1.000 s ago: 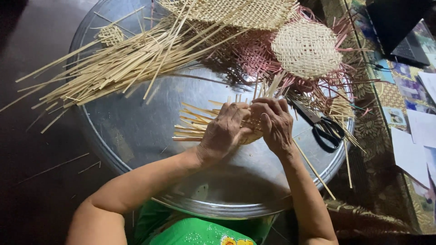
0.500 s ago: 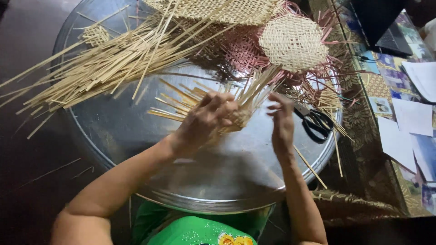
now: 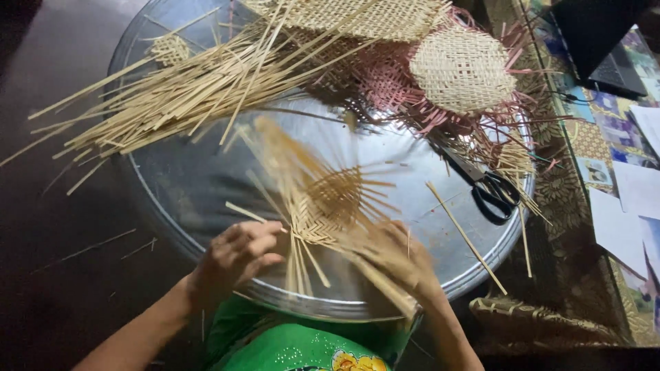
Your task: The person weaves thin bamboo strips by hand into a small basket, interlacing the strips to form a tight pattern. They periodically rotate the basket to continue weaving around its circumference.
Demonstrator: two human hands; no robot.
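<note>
We see one workpiece: a partly woven straw piece [image 3: 323, 213]; pale tan flat strips, interlaced into a small tight patch at its centre; loose unwoven strip ends fan outward on all sides; it is blurred, so its exact tilt cannot be told; the woven patch lies between the fingers of both hands, just above them; long ends extend up and away from the fingertips.

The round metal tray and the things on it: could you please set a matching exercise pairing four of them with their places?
Things:
1. scissors
2. loose strip pile
3. round woven piece
4. half-woven piece

Places:
A. top right of the tray
B. between the left hand and right hand
C. right rim
D. top left, overhanging

Pairs: 1-C, 2-D, 3-A, 4-B
</note>
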